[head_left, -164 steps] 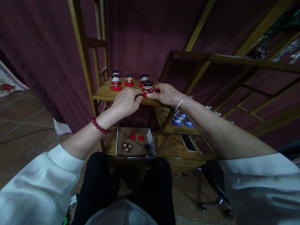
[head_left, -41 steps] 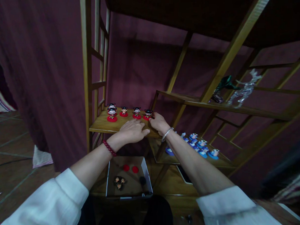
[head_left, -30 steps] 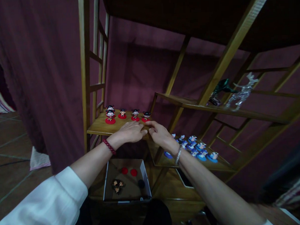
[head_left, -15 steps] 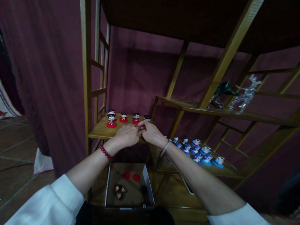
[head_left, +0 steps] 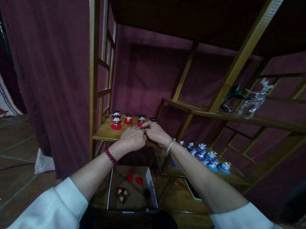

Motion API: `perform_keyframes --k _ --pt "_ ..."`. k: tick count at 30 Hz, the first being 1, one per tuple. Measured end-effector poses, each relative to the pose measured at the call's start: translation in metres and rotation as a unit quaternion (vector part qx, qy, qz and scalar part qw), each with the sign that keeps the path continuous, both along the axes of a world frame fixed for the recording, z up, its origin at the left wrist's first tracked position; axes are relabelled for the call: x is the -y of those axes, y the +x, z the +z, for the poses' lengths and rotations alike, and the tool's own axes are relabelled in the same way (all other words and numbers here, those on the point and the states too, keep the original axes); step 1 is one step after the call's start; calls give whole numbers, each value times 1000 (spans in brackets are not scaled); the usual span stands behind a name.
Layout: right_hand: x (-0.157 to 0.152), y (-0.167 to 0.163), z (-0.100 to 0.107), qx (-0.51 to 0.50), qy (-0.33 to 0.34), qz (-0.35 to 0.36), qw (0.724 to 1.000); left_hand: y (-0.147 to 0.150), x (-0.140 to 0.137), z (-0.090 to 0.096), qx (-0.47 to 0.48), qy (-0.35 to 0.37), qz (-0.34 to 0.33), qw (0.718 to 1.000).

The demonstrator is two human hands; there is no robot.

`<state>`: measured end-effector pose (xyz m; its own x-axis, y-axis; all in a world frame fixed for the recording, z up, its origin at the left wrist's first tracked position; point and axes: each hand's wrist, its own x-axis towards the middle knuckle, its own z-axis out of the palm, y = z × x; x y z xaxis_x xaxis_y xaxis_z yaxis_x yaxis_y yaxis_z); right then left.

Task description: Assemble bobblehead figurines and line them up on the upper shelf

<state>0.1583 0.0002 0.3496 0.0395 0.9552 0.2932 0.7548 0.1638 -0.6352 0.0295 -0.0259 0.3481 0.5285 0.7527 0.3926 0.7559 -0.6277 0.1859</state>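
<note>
Both hands meet at the front edge of the wooden shelf (head_left: pixel 105 132). The left hand (head_left: pixel 132 139) lies curled, palm down, and the right hand (head_left: pixel 155 132) touches it at the fingertips. Something small may be pinched between them, but I cannot tell. Little red dolls (head_left: pixel 116 122) stand in a row along the back edge, faces forward, so they show well. One doll (head_left: pixel 153 120) peeks out just behind the right hand. Below, an open box (head_left: pixel 132 189) holds loose doll parts, near enough to reach. Blue dolls (head_left: pixel 208 157) crowd a lower shelf to the right.

Both hands (head_left: pixel 143 135) have drawn together in front of the red-based figurines (head_left: pixel 129 119).
</note>
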Motion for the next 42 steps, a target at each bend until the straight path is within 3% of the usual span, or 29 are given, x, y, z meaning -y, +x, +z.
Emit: perform_keyframes --k 23,27,33,42 --pt "-1 -1 -5 -21 9 -3 1000 -1 -3 -4 0 31 -10 999" --pt "4 -3 -2 12 17 -13 1000 -1 -4 -4 4 33 -12 999" --pt "11 -2 -1 59 43 -24 997 -2 -3 -4 14 35 -6 999" --pt "22 7 -8 40 117 -6 992 -1 -5 6 -9 -13 44 999"
